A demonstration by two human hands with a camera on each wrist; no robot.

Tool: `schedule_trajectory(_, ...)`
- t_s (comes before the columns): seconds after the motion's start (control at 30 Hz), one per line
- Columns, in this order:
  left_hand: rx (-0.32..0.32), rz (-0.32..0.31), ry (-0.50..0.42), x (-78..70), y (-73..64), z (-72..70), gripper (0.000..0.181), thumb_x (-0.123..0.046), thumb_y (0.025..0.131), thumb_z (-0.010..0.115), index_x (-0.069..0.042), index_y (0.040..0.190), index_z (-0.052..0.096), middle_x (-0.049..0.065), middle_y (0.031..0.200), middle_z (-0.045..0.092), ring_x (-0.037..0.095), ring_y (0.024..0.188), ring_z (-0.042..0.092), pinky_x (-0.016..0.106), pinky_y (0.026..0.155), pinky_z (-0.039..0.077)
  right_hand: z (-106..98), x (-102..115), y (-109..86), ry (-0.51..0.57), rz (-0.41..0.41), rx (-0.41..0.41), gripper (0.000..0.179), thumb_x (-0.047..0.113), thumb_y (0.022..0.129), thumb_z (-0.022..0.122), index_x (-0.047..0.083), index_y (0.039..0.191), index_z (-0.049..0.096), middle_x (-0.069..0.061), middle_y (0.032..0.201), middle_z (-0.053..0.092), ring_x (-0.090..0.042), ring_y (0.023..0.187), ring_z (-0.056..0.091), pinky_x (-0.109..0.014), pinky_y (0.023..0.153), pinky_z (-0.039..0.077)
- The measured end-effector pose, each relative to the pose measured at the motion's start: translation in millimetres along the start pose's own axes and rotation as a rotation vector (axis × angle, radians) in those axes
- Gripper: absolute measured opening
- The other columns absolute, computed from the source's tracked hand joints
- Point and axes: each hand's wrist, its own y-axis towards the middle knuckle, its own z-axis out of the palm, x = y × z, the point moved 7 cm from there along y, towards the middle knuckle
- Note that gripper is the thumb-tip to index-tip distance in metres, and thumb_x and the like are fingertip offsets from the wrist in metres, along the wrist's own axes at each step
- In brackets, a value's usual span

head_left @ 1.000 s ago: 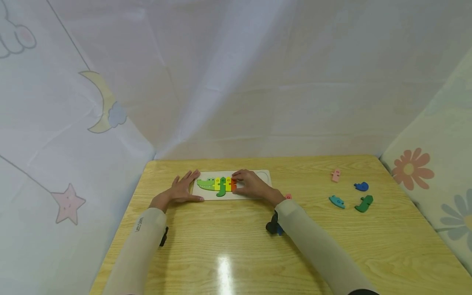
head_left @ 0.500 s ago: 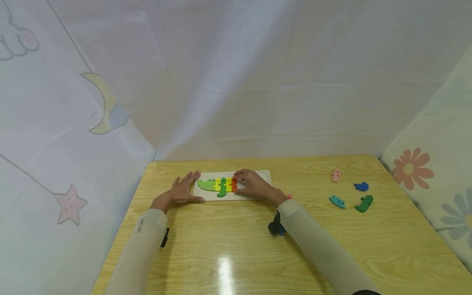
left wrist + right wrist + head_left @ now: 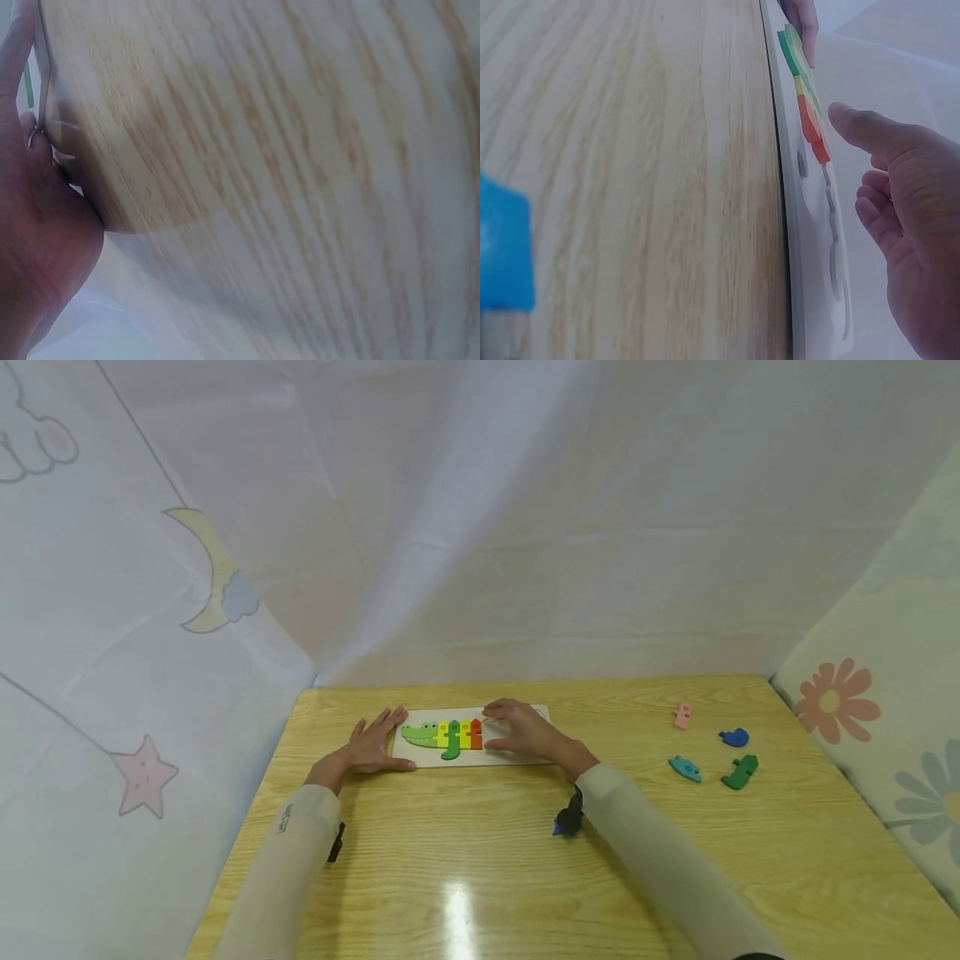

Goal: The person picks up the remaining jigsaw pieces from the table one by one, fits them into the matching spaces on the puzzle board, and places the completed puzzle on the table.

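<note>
A white puzzle board (image 3: pixel 517 758) lies near the table's far edge. In it sit a light-green crocodile head (image 3: pixel 420 737), yellow pieces, a green leg piece (image 3: pixel 450 742) and an orange piece (image 3: pixel 476 735). Spread fingers of my left hand (image 3: pixel 367 747) rest at the board's left end. Over the right part of the board, just right of the orange piece, is my right hand (image 3: pixel 528 733), holding nothing. The right wrist view shows the thumb (image 3: pixel 870 129) apart from the orange piece, and a bare outlined recess (image 3: pixel 832 247) beyond it.
On the right of the table (image 3: pixel 450 827) lie loose pieces: pink (image 3: pixel 682 716), dark blue (image 3: pixel 734 737), light blue (image 3: pixel 686 768) and dark green (image 3: pixel 741 772). Something blue (image 3: pixel 557 827) shows beside the right wrist's black camera (image 3: pixel 570 820). A cloth wall (image 3: pixel 525 568) stands behind.
My right hand has let go of the orange piece and moved a little to the right, so the piece now shows fully. The sleeve now covers a pink piece. My left hand stays put.
</note>
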Motion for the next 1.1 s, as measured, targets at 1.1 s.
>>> schedule_trajectory(1.1,-0.018,0.038,0.022,3.9,2.9,2.3,0.120,-0.060,0.085,0.083,-0.005,0.170,0.019,0.016,0.177,0.012,0.041,0.163,0.005,0.072,0.125,-0.002,-18,-15,-24.3,-0.008,0.051,-0.006,0.068,0.028,0.090,0.088,-0.003,0.145,0.062,-0.017,0.145,0.063,-0.038,0.137,0.057,-0.054,0.114,0.049)
